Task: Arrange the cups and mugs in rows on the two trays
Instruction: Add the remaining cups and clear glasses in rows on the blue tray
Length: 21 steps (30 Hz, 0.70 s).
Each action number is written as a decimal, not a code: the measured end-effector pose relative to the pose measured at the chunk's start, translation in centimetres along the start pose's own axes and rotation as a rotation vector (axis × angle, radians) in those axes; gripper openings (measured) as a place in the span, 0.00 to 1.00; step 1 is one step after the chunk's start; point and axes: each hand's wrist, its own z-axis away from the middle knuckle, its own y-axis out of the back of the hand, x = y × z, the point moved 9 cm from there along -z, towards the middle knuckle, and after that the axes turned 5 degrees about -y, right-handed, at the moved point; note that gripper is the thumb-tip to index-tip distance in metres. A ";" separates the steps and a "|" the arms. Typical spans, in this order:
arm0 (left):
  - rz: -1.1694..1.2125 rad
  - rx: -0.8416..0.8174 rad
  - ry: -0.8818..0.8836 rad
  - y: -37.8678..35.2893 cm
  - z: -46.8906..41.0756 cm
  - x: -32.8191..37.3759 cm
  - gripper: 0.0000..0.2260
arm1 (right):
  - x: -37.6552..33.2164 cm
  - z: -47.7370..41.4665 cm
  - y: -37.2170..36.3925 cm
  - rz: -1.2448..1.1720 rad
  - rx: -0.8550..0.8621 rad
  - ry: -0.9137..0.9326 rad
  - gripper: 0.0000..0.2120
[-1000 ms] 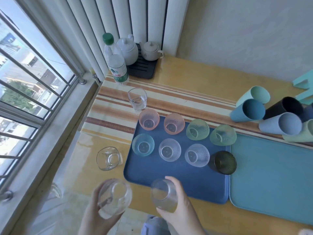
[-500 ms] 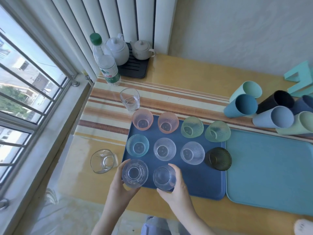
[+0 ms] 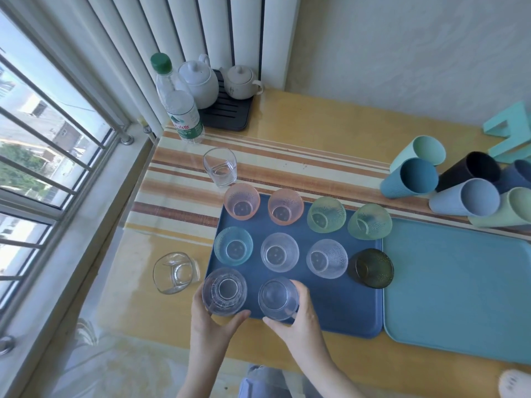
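**Cups: two clear glasses held at near edge of blue tray**

Cups on the navy tray (image 3: 344,305) stand upright in rows. Far row, L to R: 2 pink cups (image 3: 242,201) & (image 3: 285,206), then 2 green cups (image 3: 326,214) & (image 3: 369,221), the greens tipped a bit to the right. Mid row: teal cup (image 3: 233,245), clear cup (image 3: 279,252), frosted cup (image 3: 326,258), dark cup (image 3: 373,268) sitting at the tray's right edge. All are small, pebbled, see-through.

Near row has 2 clear glasses. Left hand (image 3: 211,326) is wrapped round the ribbed glass (image 3: 224,291) at the tray's near-left corner, thumb on its right side, fingers on its left. Right hand (image 3: 298,326) is closed round the plain glass (image 3: 278,298) just beside it, fingers on the far-right side, thumb under the near rim. Can't tell if either glass rests on the tray or is just above it. The 2 glasses sit close together, not touching.

Off-tray: square glass (image 3: 219,170) upright on the striped mat (image 3: 178,196), just behind the left pink cup. Tipped glass (image 3: 175,272) lies on its side on the table (image 3: 330,127), left of the tray, near the left hand.

Light tray (image 3: 459,297) lies against the navy one's right side, w/ nothing on it. Behind it, a pile of tall tumblers (image 3: 465,191) lie on their sides, mouths toward camera: mint, blue, black, lavender, pale green.
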 end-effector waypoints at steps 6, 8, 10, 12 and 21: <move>-0.025 0.078 -0.012 -0.3 0.0 0.7 0.37 | -0.5 0.1 -0.3 -0.001 0.032 0.017 0.32; -0.029 0.069 -0.019 -0.2 -0.1 0.8 0.36 | -0.5 0.2 -0.3 -0.002 0.034 0.016 0.31; -0.030 0.057 -0.024 -0.1 -0.2 0.8 0.36 | -0.4 0.2 -0.3 0.003 0.032 0.009 0.31; -0.034 0.050 -0.028 -0.1 -0.3 0.6 0.36 | -0.3 0.1 -0.3 0.002 0.029 0.005 0.31; -0.023 0.047 -0.023 -0.1 -0.3 0.5 0.36 | -0.2 0.1 -0.4 0.006 0.008 0.000 0.32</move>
